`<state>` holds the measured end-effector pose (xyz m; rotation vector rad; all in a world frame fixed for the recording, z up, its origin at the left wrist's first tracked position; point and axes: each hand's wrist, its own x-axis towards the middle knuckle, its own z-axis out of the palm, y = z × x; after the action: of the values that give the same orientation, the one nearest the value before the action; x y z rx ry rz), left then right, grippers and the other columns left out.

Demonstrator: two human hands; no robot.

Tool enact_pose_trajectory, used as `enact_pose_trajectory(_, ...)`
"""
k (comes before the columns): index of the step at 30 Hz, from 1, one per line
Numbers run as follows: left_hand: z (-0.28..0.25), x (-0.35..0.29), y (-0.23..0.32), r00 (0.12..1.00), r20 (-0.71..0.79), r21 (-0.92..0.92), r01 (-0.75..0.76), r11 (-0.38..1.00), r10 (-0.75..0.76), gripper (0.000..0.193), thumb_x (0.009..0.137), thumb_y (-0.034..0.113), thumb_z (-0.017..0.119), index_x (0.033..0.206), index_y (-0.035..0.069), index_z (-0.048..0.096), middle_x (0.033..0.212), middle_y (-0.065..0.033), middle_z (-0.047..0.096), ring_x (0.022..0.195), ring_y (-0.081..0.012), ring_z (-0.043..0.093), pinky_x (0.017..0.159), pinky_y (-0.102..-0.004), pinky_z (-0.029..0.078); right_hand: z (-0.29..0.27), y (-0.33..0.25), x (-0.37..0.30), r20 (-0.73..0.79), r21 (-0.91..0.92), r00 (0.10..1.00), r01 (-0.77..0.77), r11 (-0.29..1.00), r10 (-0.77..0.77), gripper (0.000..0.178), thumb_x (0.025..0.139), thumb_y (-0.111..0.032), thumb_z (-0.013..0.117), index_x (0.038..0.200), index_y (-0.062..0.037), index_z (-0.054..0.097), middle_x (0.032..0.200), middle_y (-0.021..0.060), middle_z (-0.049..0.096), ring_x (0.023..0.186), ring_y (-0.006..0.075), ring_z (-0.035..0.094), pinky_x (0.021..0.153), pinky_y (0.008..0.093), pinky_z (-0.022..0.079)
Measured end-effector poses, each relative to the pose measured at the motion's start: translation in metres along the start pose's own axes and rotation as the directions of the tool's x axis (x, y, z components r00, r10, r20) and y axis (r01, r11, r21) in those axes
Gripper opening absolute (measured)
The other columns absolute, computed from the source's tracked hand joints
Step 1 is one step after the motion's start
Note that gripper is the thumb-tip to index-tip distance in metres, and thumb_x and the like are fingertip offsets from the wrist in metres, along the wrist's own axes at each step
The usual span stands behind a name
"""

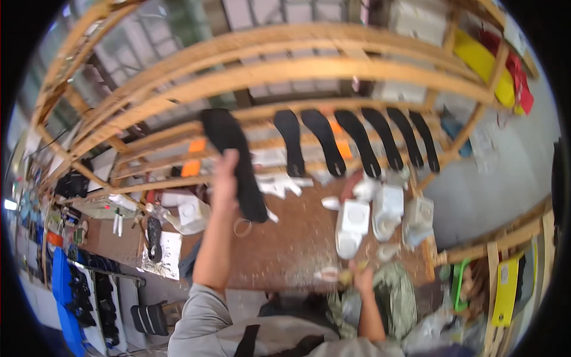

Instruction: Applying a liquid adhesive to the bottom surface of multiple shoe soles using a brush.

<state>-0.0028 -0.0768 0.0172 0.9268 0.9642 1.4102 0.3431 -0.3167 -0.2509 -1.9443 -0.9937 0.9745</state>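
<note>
Black flat foot-shaped insole (pixel 245 178), grasped in left hand (pixel 223 181), raised over left part of brown scuffed worktop (pixel 279 244). 6 more black insoles (pixel 324 143) in a row on slatted light-wood rack (pixel 285 72) at worktop's far side. 3 white blocky objects (pixel 353 226) on worktop's right. Right hand (pixel 363 278) at worktop's near edge, blurred; can't tell if clenched or grasping.

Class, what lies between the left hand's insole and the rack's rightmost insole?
In the head view, five black insoles in a row along the rack, right of the held insole.
</note>
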Motion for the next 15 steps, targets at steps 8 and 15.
enact_pose_trajectory(8,-0.024,-0.142,-0.040,0.945,0.222,-0.477,0.321,0.818,-0.241,0.061,0.096,0.045,0.039,0.133,-0.004,0.040,0.121,-0.0259,0.053,0.097,-0.0355,0.063,0.070,-0.0387,0.058,-0.022,-0.013,0.025,-0.055,0.546,0.998,0.020,0.837,0.012,0.028,0.088,-0.017,0.066,0.103,0.0061,0.065,0.087,0.0077,0.068,0.074,0.0147,0.064,0.067,0.0256,0.050)
enact_pose_trajectory(15,-0.016,-0.171,-0.151,0.728,0.385,-0.507,0.680,0.530,-0.567,0.062,0.096,0.043,0.041,0.133,-0.007,0.039,0.122,-0.0302,0.052,0.104,-0.0389,0.059,0.081,-0.0423,0.055,0.014,0.015,0.034,-0.126,0.264,0.988,0.122,0.957,-0.091,0.023,0.089,-0.014,0.066,0.104,0.0024,0.068,0.088,0.0024,0.067,0.079,0.0089,0.057,0.072,0.0227,0.046)
